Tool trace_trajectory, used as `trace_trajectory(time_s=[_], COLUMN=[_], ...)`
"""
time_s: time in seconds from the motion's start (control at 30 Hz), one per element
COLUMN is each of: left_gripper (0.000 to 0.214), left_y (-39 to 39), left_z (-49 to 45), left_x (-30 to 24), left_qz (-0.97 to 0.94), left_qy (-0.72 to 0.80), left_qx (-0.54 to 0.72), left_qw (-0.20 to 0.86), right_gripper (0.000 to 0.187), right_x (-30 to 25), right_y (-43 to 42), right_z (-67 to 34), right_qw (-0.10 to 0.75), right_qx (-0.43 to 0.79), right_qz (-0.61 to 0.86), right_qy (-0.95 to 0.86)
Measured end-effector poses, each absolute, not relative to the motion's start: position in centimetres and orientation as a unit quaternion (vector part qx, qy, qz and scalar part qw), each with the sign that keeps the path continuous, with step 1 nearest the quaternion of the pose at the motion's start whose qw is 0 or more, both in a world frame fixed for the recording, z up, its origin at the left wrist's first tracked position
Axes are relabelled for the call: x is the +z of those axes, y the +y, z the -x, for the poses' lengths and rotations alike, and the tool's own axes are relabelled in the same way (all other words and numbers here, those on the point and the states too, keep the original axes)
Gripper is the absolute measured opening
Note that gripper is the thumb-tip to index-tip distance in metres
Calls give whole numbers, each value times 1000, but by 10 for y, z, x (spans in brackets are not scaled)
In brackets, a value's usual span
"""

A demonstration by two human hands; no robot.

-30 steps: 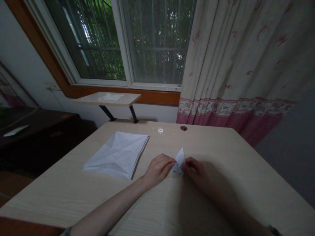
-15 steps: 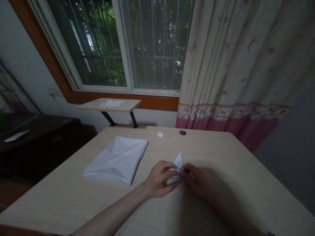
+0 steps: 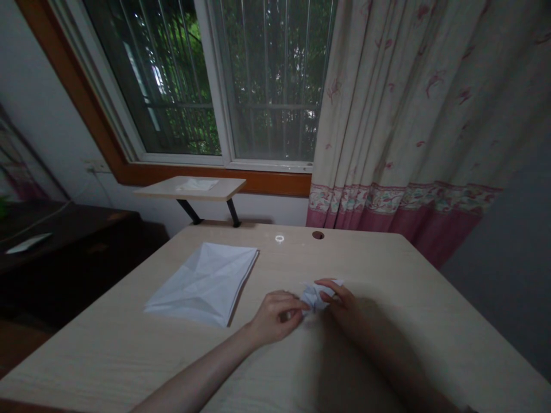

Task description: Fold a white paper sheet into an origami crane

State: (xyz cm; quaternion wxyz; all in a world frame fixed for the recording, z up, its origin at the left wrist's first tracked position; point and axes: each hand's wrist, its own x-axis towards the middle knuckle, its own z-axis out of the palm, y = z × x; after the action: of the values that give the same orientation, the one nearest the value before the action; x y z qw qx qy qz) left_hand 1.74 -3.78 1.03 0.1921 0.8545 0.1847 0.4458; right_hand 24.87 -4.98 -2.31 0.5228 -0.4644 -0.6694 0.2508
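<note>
Lower centre of frame: left hand (image 3: 278,318), forearm rising from bottom edge toward right, thumb and fingers pinched on near-left end of small white folded paper piece (image 3: 313,296). Right of it: right hand (image 3: 344,310), forearm coming from lower right, fingers curved, gripping paper's right part. Paper lies between both hands' fingertips; long axis slopes slightly upward to right, visible tip pointing upper right; middle partly hidden.
</note>
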Motion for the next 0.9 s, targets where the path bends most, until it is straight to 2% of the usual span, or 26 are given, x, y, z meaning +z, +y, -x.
trace_trajectory(time_s=[0.1, 0.2, 0.3, 0.43, 0.6, 0.7, 0.9], left_gripper=[26, 35, 30, 20, 43, 56, 51], left_y=[-39, -37, -29, -15, 4, 15, 34], left_z=[-13, -10, -13, -22, -41, -60, -108], left_x=[12, 13, 13, 9, 3, 1, -6], left_qz=[-843, -811, -760, -694, -560, -516, -519], left_qy=[200, 234, 318, 380, 327, 324, 352], left_qx=[414, 407, 408, 401, 449, 456, 438], left_qw=[279, 350, 394, 462, 615, 649, 644], right_gripper=[31, 31, 49, 66, 82, 75, 55], right_x=[-20, -20, -22, -18, -4, -1, -10], right_y=[-48, -40, -30, -22, -19, -16, -7], right_z=[-252, -258, -264, -274, -290, -305, -343], right_qw=[502, 531, 570, 588, 614, 636, 650], right_qx=[299, 343, 439, 468, 470, 474, 445], right_qz=[498, 524, 519, 504, 514, 513, 534], right_qy=[-640, -572, -462, -426, -371, -327, -306])
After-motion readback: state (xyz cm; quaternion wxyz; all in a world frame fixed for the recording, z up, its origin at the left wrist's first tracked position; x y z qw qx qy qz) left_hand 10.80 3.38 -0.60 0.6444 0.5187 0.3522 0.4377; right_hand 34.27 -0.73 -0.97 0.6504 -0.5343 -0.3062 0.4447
